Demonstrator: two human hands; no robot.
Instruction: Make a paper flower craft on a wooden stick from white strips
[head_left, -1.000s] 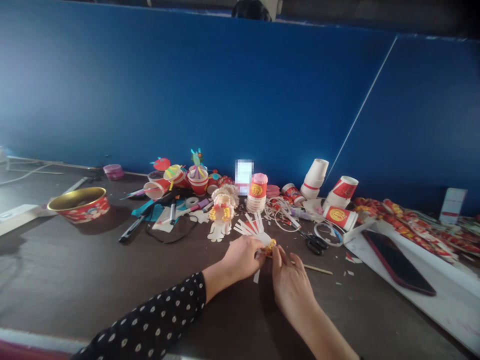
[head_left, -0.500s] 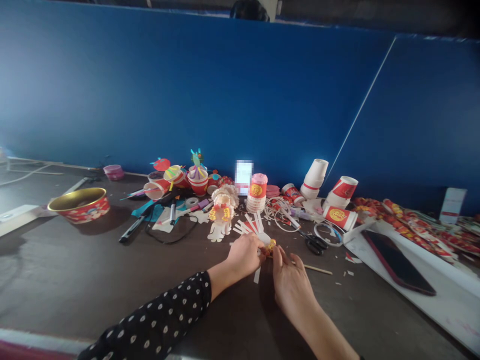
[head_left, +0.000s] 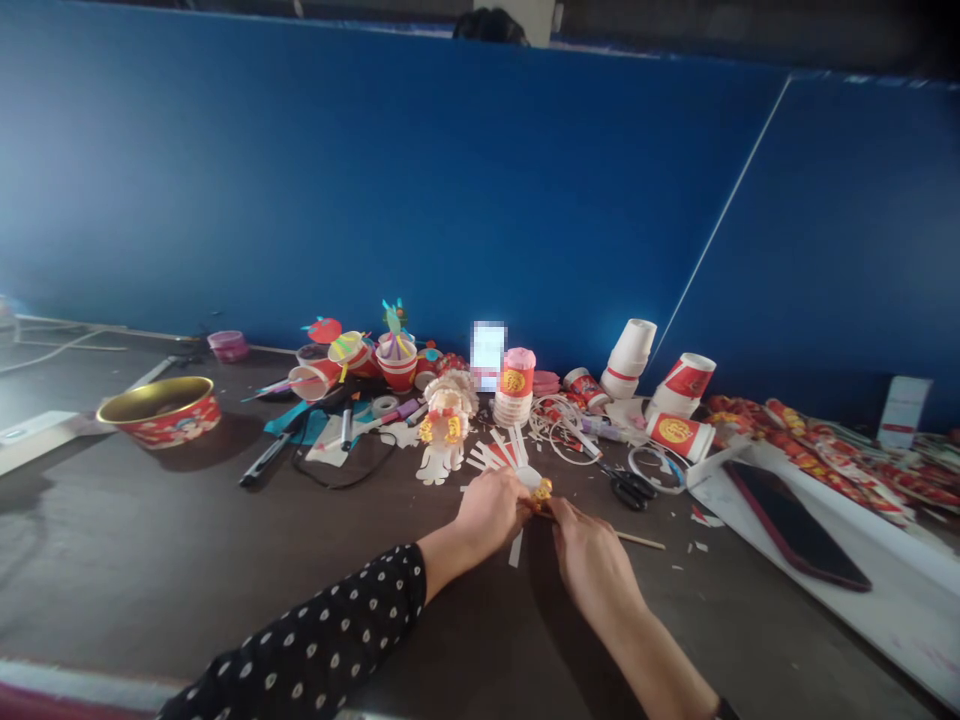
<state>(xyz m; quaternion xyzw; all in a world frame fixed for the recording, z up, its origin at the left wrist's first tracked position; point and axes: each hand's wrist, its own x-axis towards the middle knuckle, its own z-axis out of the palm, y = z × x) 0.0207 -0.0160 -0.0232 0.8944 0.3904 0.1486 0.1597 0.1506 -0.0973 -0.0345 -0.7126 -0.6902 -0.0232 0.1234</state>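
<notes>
My left hand (head_left: 491,510) is closed on the near side of a paper cup cut into strips (head_left: 517,449), its white strips fanned out away from me. A patch of red and yellow print shows between my hands. My right hand (head_left: 592,548) pinches the printed part from the right, its fingertips close to my left thumb. The fingers partly cover the held part. Just beyond stands a frilly figure made of cut cup paper (head_left: 444,425). A thin wooden stick (head_left: 641,541) lies beside my right hand.
Black scissors (head_left: 632,490) lie to the right, near a white tray (head_left: 847,620) bearing a phone (head_left: 796,528). Stacked cups (head_left: 514,385) stand behind my hands. A red and gold bowl (head_left: 160,425) is at left, and a blue partition (head_left: 450,190) rises behind the table.
My right hand's fingers have drawn together and turned inward against the printed part of the cup. My left hand has barely moved. The dark hair above the partition has shifted slightly left.
</notes>
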